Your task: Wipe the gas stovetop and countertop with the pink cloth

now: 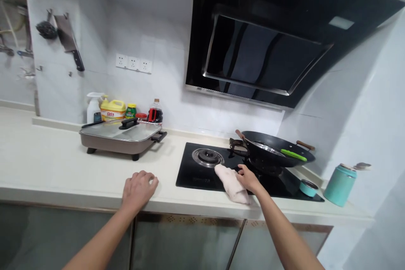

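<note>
My left hand (139,189) rests on the pale countertop (167,168) near its front edge, fingers curled and nothing seen in them. At the right edge of a folded pale pink cloth (232,183) is my right hand (248,178), gripping it with bent fingers; part of the grip is hidden. The cloth lies over the front of the black glass gas stove (199,179), reaching onto the counter's edge. Behind the cloth is the left burner (208,157). A black wok (268,135) sits on the right burner, with another pan and a green-handled utensil (293,155) in it.
A lidded electric pan (110,139) stands on the left, with bottles (113,109) behind it. At the right are a small turquoise bowl (308,187) and a turquoise canister (341,184). A dark range hood (262,50) overhangs the stove. A cleaver (68,40) hangs on the wall.
</note>
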A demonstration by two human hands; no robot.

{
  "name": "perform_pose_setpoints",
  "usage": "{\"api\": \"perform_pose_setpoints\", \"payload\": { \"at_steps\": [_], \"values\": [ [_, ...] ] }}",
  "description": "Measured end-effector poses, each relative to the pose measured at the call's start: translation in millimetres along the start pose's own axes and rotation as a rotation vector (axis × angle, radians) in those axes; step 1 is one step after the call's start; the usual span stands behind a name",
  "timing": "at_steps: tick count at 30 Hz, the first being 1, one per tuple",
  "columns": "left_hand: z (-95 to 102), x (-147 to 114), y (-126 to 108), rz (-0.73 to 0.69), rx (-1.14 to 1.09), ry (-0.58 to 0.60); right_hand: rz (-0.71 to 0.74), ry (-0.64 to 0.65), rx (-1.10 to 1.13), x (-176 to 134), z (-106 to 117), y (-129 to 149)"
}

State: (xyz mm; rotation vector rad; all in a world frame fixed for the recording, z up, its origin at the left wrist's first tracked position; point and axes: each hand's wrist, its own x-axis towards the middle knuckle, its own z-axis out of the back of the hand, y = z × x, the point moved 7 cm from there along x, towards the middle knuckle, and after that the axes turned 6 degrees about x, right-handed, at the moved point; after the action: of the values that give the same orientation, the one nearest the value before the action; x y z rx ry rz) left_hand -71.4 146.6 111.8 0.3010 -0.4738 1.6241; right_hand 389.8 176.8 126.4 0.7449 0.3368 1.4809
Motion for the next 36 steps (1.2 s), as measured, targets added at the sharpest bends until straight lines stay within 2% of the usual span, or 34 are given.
{"api": "perform_pose_setpoints", "payload": {
  "at_steps": [4, 11, 16, 19, 22, 28, 30, 33, 36],
  "values": [
    [-2.8, 0.9, 0.2, 0.000, -0.011, 0.004, -0.012, -0.003, -0.090, -2.8, 0.6, -11.4],
    [-3.1, -0.4, -0.8, 0.003, -0.011, 0.003, 0.028, 0.138, -0.237, -5.9, -49.4, 14.8],
    [-2.6, -2.2, -0.4, -0.004, -0.002, -0.015, -0.041, 0.140, -0.309, 16.3, -65.1, 25.3],
    [-2.6, -1.8, 0.3, -0.004, 0.000, -0.012, -0.032, 0.124, -0.305, 30.0, -73.3, 41.1],
    [-2.6, -0.7, -0.1, -0.013, -0.001, -0.001, 0.036, 0.134, -0.279, 31.7, -94.3, 73.1],
    [-2.2, 1.5, 0.1, -0.006, 0.038, 0.013, 0.267, 0.241, -0.173, -6.0, -165.9, 160.6],
    [-0.7, 1.6, -0.1, -0.003, 0.048, 0.021, 0.349, 0.253, -0.120, -22.2, -179.7, 181.0],
    [2.8, 0.8, -0.9, -0.003, 0.050, 0.037, 0.449, 0.251, -0.027, -42.7, -178.8, 191.6],
    [6.3, 0.2, -1.4, 0.002, 0.038, 0.050, 0.488, 0.235, 0.012, -60.3, -159.9, 177.8]
  ]
}}
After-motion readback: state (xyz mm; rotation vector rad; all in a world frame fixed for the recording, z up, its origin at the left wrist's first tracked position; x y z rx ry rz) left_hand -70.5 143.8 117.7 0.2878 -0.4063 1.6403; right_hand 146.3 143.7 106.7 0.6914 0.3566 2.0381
